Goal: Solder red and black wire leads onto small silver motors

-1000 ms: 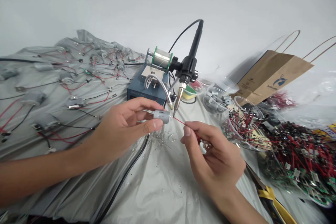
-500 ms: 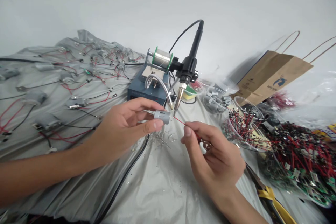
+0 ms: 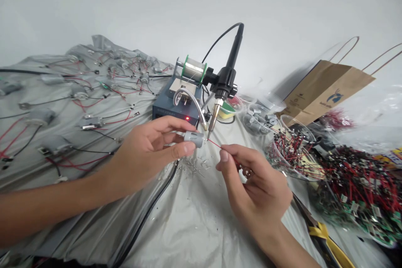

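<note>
My left hand (image 3: 150, 150) pinches a small grey cylindrical motor (image 3: 194, 138) between thumb and fingers, its end turned toward the tip of a mounted soldering iron (image 3: 220, 96). My right hand (image 3: 257, 188) pinches a thin red wire (image 3: 214, 144), whose bare end meets the motor's terminal right under the iron's tip. A bent metal solder feed tube (image 3: 194, 106) ends beside that tip. Behind stands a blue soldering station (image 3: 169, 109) with a red light lit and a solder spool (image 3: 194, 69) on top.
Finished motors with red and black wires (image 3: 88, 123) lie spread over the grey sheet at left. Clear cups of motors (image 3: 259, 119) and wires (image 3: 292, 148) stand right, beside a heap of wired boards (image 3: 358, 188). A paper bag (image 3: 326, 88) and yellow-handled pliers (image 3: 326, 238) are at right.
The red light on the station's front has come on. Both hands, the motor and the wire stay almost still at the iron's tip.
</note>
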A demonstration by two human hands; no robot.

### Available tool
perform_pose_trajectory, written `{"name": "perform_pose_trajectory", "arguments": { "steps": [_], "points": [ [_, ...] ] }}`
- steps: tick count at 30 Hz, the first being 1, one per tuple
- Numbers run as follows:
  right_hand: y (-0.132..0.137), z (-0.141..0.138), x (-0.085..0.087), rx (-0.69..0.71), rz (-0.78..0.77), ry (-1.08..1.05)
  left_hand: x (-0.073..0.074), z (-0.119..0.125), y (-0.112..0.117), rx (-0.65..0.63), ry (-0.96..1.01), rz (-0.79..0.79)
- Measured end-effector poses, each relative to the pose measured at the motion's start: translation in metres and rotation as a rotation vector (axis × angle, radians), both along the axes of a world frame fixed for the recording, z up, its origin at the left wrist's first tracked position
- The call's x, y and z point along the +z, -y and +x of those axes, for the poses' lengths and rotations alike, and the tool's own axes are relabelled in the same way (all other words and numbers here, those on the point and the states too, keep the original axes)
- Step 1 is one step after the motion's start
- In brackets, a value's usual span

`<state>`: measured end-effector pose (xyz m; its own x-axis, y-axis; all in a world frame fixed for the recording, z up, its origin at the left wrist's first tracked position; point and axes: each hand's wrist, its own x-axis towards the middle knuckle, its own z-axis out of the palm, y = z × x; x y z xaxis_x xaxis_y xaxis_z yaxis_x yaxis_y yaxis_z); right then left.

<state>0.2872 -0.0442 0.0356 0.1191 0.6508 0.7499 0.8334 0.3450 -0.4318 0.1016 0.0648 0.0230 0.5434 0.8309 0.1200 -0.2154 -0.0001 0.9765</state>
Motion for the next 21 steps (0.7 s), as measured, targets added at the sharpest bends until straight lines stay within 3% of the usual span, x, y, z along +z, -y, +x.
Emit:
{"name": "perform_pose_trajectory", "arguments": {
  "steps": [21],
  "points": [
    [0.0006, -0.0004, -0.0007, -0.023, 0.012, -0.024, 0.0014, 0.0001, 0.0001, 0.007, -0.002, 0.028]
  ]
}}
